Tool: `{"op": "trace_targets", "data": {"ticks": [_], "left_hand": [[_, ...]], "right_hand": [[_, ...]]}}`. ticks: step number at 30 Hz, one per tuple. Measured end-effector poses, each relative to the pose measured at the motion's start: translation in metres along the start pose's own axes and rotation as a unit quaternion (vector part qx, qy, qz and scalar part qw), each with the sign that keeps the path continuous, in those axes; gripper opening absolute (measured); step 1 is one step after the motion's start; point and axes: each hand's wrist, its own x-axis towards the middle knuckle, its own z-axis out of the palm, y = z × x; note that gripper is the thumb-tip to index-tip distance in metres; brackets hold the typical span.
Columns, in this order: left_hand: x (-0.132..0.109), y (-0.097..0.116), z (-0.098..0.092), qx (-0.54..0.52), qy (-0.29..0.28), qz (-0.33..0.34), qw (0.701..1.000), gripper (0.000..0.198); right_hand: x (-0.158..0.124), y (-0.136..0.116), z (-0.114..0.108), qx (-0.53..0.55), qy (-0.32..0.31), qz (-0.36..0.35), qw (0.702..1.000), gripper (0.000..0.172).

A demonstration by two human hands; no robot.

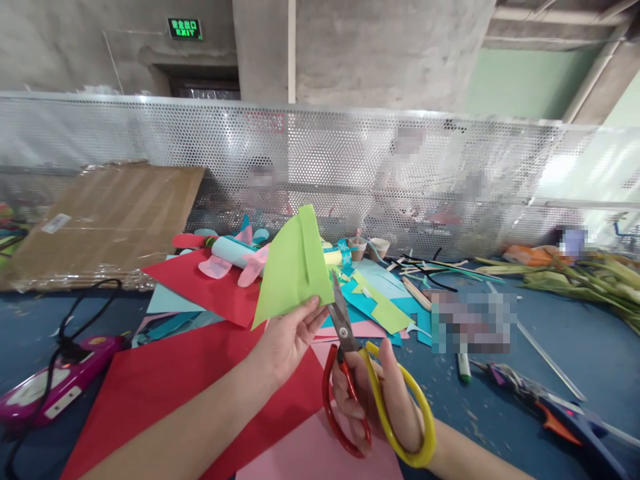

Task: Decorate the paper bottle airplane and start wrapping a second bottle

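My left hand (pixel 295 333) pinches the lower edge of a light green sheet of paper (pixel 287 267), holding it up above the table. A folded strip runs along the sheet's right side. In my right hand (pixel 370 393) is a pair of scissors (pixel 345 330) with one red and one yellow handle loop, my fingers through the loops. The blades point up and lie slightly apart, close to the sheet's lower right corner; whether they touch it I cannot tell. Beneath both hands lie red paper (pixel 200 387) and pink paper (pixel 320 447).
Paper scraps (pixel 385 307) and rolled paper pieces (pixel 235 257) lie behind the sheet. At left are a purple power strip (pixel 65 387) and cardboard (pixel 110 227). A glue gun (pixel 560 413), a marker (pixel 464 367) and dry husks (pixel 575 287) lie at right. A perforated metal screen (pixel 340 153) stands behind.
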Motion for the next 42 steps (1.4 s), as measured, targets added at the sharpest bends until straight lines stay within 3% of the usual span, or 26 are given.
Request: {"op": "trace_targets", "data": {"ticks": [9, 16, 30, 38, 42], "left_hand": [[-0.0024, 0.0010, 0.0034, 0.004, 0.021, -0.006, 1.000, 0.029], [0.0007, -0.0002, 0.0006, 0.000, 0.006, -0.001, 1.000, 0.030], [0.0001, 0.0000, 0.0010, 0.000, -0.006, 0.010, 1.000, 0.034], [0.0019, -0.0015, -0.0023, 0.003, -0.013, 0.012, 1.000, 0.023], [-0.0032, -0.0030, 0.0005, 0.026, -0.002, -0.020, 0.999, 0.019]], "right_hand": [[-0.0017, 0.0004, 0.0007, -0.011, 0.015, -0.012, 1.000, 0.082], [-0.0009, 0.0014, 0.0012, 0.012, 0.009, -0.002, 1.000, 0.082], [0.0017, 0.0065, -0.0012, 0.021, 0.055, 0.010, 0.998, 0.081], [0.0040, 0.0046, 0.0005, 0.071, -0.043, -0.006, 0.997, 0.082], [0.0022, -0.0009, -0.0018, 0.067, -0.045, -0.014, 0.997, 0.080]]}}
